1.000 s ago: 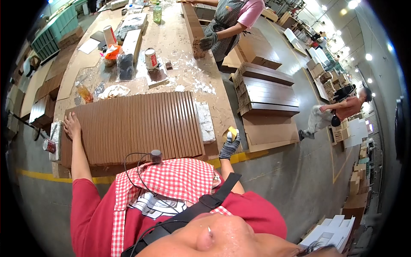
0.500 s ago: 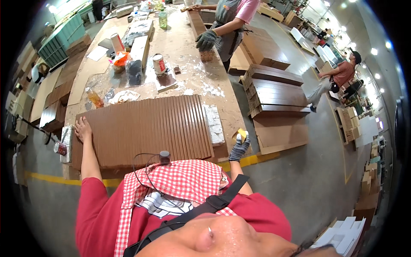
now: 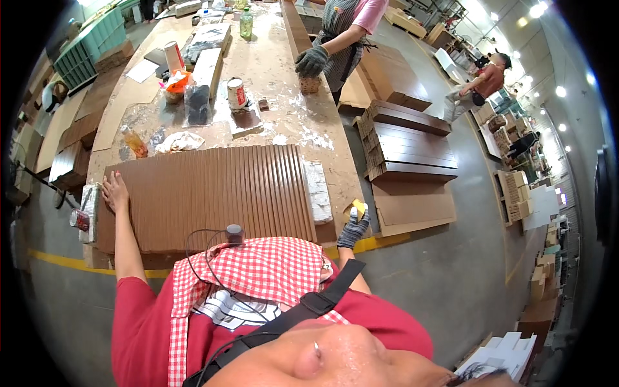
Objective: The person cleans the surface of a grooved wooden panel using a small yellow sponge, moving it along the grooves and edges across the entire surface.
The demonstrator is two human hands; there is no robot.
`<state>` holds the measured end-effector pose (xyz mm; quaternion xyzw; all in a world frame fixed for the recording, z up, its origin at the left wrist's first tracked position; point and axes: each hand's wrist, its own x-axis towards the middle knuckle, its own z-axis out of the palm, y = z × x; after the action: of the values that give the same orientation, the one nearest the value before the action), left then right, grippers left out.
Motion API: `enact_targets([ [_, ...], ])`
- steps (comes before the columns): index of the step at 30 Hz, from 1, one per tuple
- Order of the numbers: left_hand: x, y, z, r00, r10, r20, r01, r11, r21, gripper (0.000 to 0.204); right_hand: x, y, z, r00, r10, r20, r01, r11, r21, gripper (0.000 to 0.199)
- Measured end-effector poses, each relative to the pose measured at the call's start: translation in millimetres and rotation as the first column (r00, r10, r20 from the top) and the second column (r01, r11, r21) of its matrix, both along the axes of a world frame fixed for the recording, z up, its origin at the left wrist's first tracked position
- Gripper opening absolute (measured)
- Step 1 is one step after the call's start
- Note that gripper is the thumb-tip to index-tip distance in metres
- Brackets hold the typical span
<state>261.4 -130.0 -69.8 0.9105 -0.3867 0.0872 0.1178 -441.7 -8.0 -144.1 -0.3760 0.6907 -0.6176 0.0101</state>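
A row of narrow brown wooden strips [image 3: 213, 197], packed side by side, lies across the near end of the workbench. My bare left hand [image 3: 115, 191] rests flat on its left end with the fingers spread. My right hand [image 3: 353, 231], in a grey striped glove, is beyond the right end, at the bench's right edge. Its fingers are closed on a small yellow pad [image 3: 354, 207], whose exact kind I cannot tell. White-smeared blocks stand at both ends of the strips, one on the right [image 3: 316, 192] and one on the left [image 3: 89, 209].
Beyond the strips are a crumpled cloth [image 3: 180, 142], an amber bottle [image 3: 134, 142] and a red-and-white can [image 3: 236, 95]. A co-worker's gloved hand [image 3: 312, 62] rests on a block across the bench. Brown boards [image 3: 412, 145] are stacked on the right. Another person [image 3: 488, 80] is farther off.
My view has shifted slightly, moving the bench a little left in the picture. Both hands keep nearly the same places, the right still holding the yellow pad. The person far right has moved left.
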Motion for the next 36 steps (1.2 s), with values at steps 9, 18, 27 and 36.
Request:
enact_targets([
  [9,-5.2,8.6,2.0,0.999,-0.029,0.027,0.031,0.997,-0.072,0.054,-3.6,4.8,-8.9,0.996,0.013,0.093,-0.003,0.994,-0.106,0.043],
  [18,0.0,7.4,-3.7,1.0,-0.023,0.01,0.024,0.995,-0.092,0.055,-4.3,5.7,-0.8,0.999,-0.024,0.021,0.025,0.999,-0.023,0.045],
  [27,-2.5,6.0,-1.7,1.0,-0.017,-0.011,0.016,0.997,-0.074,0.055,-1.7,7.6,0.2,1.0,-0.004,0.019,0.004,1.0,-0.03,0.044],
  [36,0.0,6.1,-2.1,0.999,-0.038,0.01,0.038,0.996,-0.077,0.055,-4.1,4.5,-0.2,0.998,0.005,0.056,-0.004,1.0,-0.02,0.045],
])
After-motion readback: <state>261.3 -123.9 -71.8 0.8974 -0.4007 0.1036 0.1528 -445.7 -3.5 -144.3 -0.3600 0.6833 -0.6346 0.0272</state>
